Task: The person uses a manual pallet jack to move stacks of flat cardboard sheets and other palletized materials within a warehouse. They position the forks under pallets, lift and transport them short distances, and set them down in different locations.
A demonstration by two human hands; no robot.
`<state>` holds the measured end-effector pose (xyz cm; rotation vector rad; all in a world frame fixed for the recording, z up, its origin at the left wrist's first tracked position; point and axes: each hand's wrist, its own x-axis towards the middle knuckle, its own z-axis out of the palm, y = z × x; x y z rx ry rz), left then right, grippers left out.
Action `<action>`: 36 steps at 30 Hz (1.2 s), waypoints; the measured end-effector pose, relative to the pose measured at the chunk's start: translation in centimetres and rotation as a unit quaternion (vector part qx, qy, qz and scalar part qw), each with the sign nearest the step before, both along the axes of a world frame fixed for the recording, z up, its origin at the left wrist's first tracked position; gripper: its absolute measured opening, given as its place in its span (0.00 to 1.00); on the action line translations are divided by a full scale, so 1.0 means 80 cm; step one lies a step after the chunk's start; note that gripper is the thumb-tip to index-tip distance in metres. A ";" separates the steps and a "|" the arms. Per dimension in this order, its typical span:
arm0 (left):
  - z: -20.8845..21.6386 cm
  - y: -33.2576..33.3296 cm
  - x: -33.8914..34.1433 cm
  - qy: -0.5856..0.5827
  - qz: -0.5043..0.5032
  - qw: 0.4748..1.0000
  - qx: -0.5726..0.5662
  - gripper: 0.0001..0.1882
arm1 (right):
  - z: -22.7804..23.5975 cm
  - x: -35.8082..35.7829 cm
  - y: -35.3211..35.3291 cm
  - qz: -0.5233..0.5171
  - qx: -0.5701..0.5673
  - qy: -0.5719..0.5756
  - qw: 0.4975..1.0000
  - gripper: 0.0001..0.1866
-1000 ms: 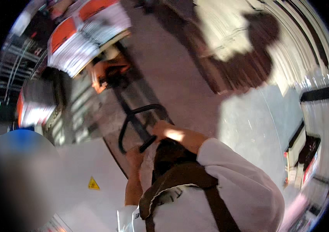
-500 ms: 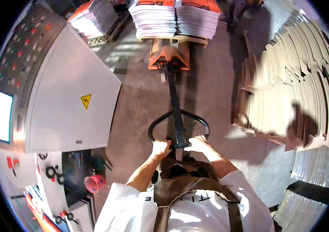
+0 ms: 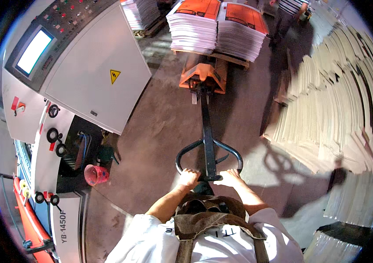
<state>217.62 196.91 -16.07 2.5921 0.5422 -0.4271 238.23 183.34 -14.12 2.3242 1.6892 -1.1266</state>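
Note:
Both of my hands grip the black loop handle of an orange pallet jack. My left hand is wrapped round the bar on the left of the handle's shaft, and my right hand closes on it to the right. A small lever sits inside the loop near my right hand. The jack's forks reach under a wooden pallet that bears two tall stacks of printed sheets with orange tops.
On the left stands a grey machine cabinet with a lit screen, and a red bucket by it. Stacked cardboard lines the right side. A person in a striped top is at the far right. Another loaded pallet stands behind the cabinet.
The cabinet, bucket and cardboard have shifted and turned in view. The person's striped top now shows at the far right. My hands keep their hold on the handle.

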 end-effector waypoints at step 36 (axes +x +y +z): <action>0.072 -0.644 -0.490 -0.068 -0.037 0.997 0.013 0.15 | 0.061 -0.521 -0.690 -0.078 0.024 -0.007 0.997 0.31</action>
